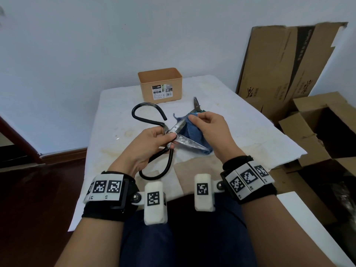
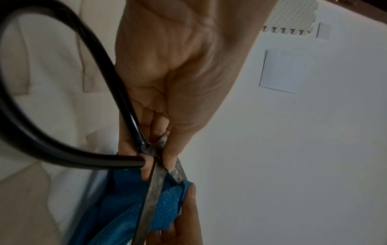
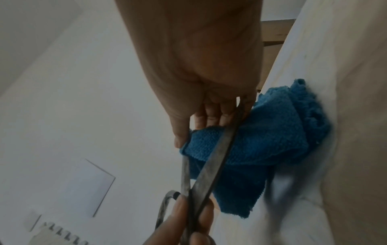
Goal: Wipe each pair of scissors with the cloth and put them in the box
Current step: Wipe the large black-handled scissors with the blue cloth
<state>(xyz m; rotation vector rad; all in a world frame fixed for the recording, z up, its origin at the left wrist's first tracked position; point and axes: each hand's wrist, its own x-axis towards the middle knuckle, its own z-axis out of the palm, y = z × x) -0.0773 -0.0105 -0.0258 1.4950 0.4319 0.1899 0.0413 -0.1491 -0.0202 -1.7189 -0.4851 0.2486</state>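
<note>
Large scissors (image 1: 181, 125) with black loop handles and worn metal blades are held spread open above the table. My left hand (image 1: 154, 140) pinches them at the pivot (image 2: 156, 154). My right hand (image 1: 209, 125) holds a blue cloth (image 1: 194, 132) folded over the far blade, thumb and fingers pinching it (image 3: 240, 145). The near blade (image 1: 192, 143) lies bare across the cloth. A second, smaller pair of scissors (image 1: 196, 103) lies on the table behind the cloth, its handles hidden. The tan box (image 1: 159, 84) stands empty at the table's far edge.
The table (image 1: 119, 112) is covered with a stained white sheet. Flattened cardboard (image 1: 285, 70) leans on the wall at the right, with an open carton (image 1: 327, 128) below it. Dark floor lies to the left.
</note>
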